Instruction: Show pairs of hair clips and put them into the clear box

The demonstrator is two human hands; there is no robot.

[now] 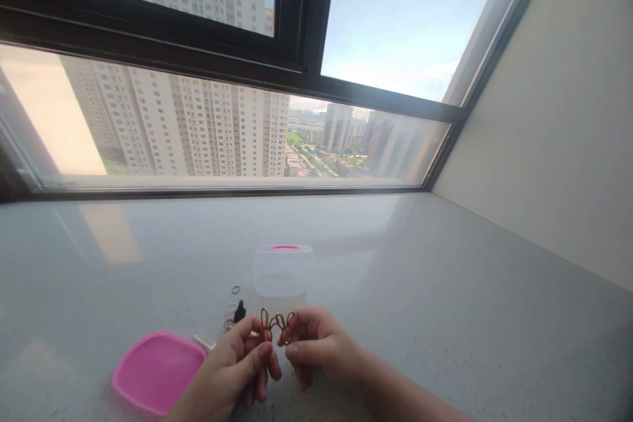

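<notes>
Across the upper half of the frame I have a dark-framed window [302, 20], smooth glass between straight, hard bars. Below spreads the counter [445, 316], pale, glossy and finely speckled. At lower centre, the left hand [236, 361] and right hand [330, 346] each close to a tight thumb-and-fingertip pinch, spare fingers loosely curled. The pink tray [155, 372], lower left, looks like matte plastic, shallow and round-cornered; the box [283, 273], just above the hands, is milky, translucent and thin-walled.

In the 2 pinches, at lower centre, I see the left wire loop [267, 334] and the right wire loop [287, 334], coppery, rounded, with rabbit-ear tops. I can't tell whether they interlock. I judge them light, stiff, slightly slick and not fragile; I'd grip the lower bodies and leave the ears free.

Smaller still, left of the hands: a silvery metal piece [204, 341], a black piece [240, 311] with a pointed top, and a thin dark ring [236, 289].
</notes>
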